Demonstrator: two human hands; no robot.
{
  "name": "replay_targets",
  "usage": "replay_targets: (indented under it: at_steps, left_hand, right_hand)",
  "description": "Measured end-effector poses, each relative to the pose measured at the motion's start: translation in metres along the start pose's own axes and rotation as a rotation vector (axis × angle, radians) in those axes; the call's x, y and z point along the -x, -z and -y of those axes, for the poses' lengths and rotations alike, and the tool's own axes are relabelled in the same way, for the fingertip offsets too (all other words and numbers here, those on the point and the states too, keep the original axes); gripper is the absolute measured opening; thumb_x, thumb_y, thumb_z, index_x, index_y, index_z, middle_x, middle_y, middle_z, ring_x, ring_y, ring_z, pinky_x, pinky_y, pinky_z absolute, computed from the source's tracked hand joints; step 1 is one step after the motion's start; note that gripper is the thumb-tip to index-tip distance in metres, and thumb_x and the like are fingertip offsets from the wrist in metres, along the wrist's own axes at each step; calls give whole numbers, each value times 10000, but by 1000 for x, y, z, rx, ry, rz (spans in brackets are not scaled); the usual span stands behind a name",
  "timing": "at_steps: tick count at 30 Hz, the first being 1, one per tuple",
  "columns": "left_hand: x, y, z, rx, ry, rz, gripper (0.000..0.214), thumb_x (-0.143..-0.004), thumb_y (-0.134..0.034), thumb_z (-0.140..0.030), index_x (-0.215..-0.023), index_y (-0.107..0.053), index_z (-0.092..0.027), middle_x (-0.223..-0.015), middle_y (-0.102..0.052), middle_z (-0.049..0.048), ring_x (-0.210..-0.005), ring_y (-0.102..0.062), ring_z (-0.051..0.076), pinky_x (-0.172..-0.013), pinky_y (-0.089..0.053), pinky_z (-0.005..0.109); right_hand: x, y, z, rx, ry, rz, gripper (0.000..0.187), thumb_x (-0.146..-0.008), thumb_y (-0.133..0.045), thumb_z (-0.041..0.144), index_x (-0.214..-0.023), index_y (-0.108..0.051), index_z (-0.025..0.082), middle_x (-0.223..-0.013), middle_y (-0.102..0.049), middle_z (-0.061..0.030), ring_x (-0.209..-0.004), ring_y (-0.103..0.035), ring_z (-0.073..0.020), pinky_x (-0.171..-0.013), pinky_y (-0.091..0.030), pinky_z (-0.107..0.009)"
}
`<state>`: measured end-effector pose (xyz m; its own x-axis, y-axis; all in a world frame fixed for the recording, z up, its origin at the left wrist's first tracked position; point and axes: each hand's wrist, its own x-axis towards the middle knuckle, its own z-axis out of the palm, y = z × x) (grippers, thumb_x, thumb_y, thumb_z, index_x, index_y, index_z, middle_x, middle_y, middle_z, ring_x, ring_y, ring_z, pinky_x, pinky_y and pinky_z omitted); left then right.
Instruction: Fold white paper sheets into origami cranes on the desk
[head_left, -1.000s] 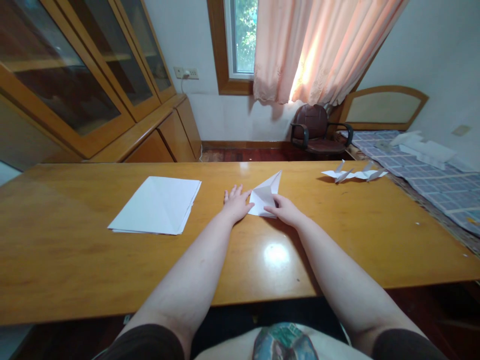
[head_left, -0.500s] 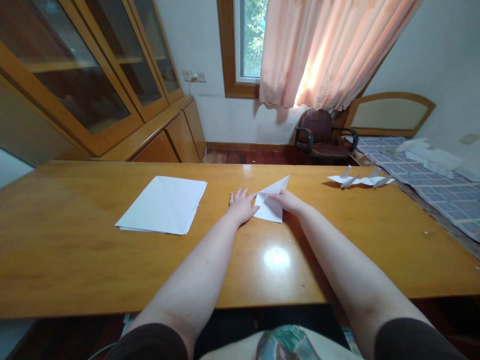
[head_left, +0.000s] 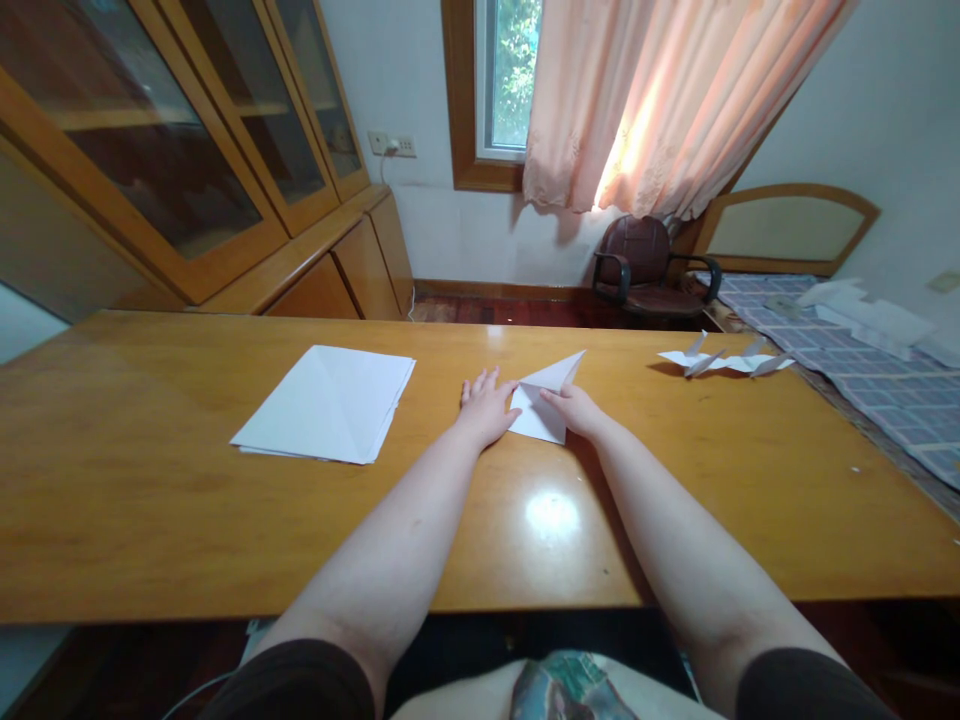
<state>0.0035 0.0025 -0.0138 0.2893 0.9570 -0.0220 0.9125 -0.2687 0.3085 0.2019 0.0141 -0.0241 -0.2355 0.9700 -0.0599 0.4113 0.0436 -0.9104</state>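
A partly folded sheet of white paper [head_left: 540, 414] lies on the wooden table, with a pointed flap rising at its far right. At its left edge is my left hand [head_left: 487, 408], palm down, fingers spread on the tabletop and thumb touching the paper. My right hand [head_left: 577, 408] grips the paper's right side, thumb on top and the other fingers mostly hidden behind the flap. To the left rests a stack of square white paper [head_left: 326, 405], the top sheet showing faint diagonal creases.
Folded white paper pieces [head_left: 724, 364] with raised points stand near the table's far right edge. Beyond the table are a brown office chair [head_left: 645, 265], a bed [head_left: 862, 360] on the right and a glass-door cabinet [head_left: 262, 160] on the left. Small white scraps dot the tabletop [head_left: 750, 500].
The view has shifted very slightly. Both hands stay nearly in place on the folded paper, with only a tiny shift of the right fingers around the flap.
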Motion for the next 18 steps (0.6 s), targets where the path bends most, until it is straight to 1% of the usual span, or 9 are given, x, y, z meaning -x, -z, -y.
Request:
replay_targets:
  at_steps: [3,8,11,14,18]
  left_hand:
    - [0,-2,0,-17,-7,15,530,-843,-504,-478,-1354,-436,-356,-1556,-224,53,-1430,-128,317,-1117,-79,583]
    - [-1,-3,1,-18,-1,3,570,-825,-507,-498,-1366,-421,-343,-1555,-225,61,-1432,-105,333,-1118,-83,583]
    - [-1,-2,2,-23,12,9,591,-819,-507,-508,-1378,-404,-348,-1561,-213,47,-1434,-83,344,-1120,-83,581]
    - [-1,-2,1,-31,23,14,591,-818,-505,-510,-1377,-401,-349,-1557,-227,42,-1433,-94,345,-1121,-88,579]
    - [-1,-2,1,-31,35,10,579,-822,-499,-511,-1361,-413,-318,-1548,-246,67,-1428,-145,322,-1124,-106,567]
  right_hand:
    - [-2,-1,0,79,-1,13,340,-881,-491,377,-1048,-712,181,-992,-726,-77,-891,-664,-238,-843,-496,-362]
    - [-1,-3,7,118,-5,-10,345,-889,-465,355,-1021,-709,149,-961,-726,-81,-861,-654,-216,-788,-490,-320]
    - [3,-3,12,182,-4,-13,333,-891,-469,349,-969,-711,133,-891,-727,-83,-793,-644,-205,-732,-482,-300]
    - [6,-3,17,280,-1,-22,335,-894,-469,355,-894,-709,121,-837,-718,-91,-742,-628,-203,-693,-467,-292]
    - [10,-4,21,350,14,-13,331,-901,-464,347,-854,-708,128,-838,-714,-94,-750,-624,-212,-714,-458,-300]
